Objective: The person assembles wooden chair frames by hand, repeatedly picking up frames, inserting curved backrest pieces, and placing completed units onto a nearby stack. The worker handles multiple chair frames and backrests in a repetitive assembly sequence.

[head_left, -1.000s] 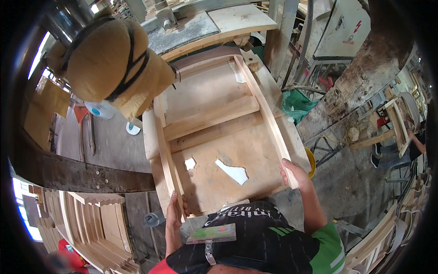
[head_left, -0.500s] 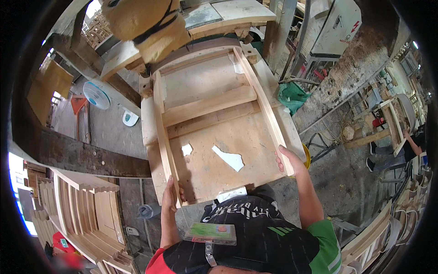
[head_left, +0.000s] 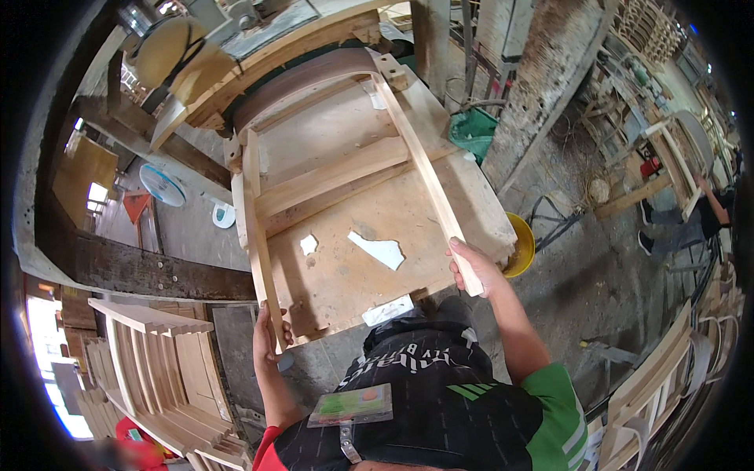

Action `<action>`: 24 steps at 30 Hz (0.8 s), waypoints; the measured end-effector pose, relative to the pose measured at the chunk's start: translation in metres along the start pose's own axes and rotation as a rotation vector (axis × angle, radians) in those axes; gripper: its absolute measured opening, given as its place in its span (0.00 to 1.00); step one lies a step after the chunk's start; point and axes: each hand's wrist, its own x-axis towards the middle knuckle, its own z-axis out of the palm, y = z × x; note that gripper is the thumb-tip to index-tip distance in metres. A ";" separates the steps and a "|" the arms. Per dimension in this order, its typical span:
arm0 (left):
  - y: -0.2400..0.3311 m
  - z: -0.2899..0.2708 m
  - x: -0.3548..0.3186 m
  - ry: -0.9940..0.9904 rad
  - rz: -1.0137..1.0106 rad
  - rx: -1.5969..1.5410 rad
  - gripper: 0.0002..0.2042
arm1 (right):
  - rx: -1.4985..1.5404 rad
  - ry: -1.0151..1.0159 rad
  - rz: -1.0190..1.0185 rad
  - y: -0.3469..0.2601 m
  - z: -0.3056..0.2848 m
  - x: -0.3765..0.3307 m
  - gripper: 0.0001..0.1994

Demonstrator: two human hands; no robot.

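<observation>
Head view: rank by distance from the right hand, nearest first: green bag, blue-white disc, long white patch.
From the right hand, gripping the frame:
1. Long white patch: on the board, to the hand's left.
2. Green bag: ahead, past the board's right edge.
3. Blue-white disc: far left, past the board's other side.

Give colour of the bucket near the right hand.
Bucket: yellow, best seen in the head view.
</observation>
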 end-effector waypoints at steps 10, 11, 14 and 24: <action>-0.003 -0.013 -0.025 -0.013 -0.034 -0.021 0.31 | 0.005 0.024 -0.053 0.016 0.005 -0.034 0.26; -0.007 -0.014 -0.028 -0.015 -0.037 -0.026 0.31 | 0.006 0.016 -0.049 0.016 0.005 -0.037 0.26; -0.013 -0.016 -0.036 -0.019 -0.049 -0.036 0.33 | 0.000 0.040 -0.023 0.020 -0.001 -0.046 0.26; -0.034 -0.012 -0.068 -0.032 -0.050 -0.097 0.32 | -0.005 0.071 -0.021 0.030 -0.011 -0.076 0.23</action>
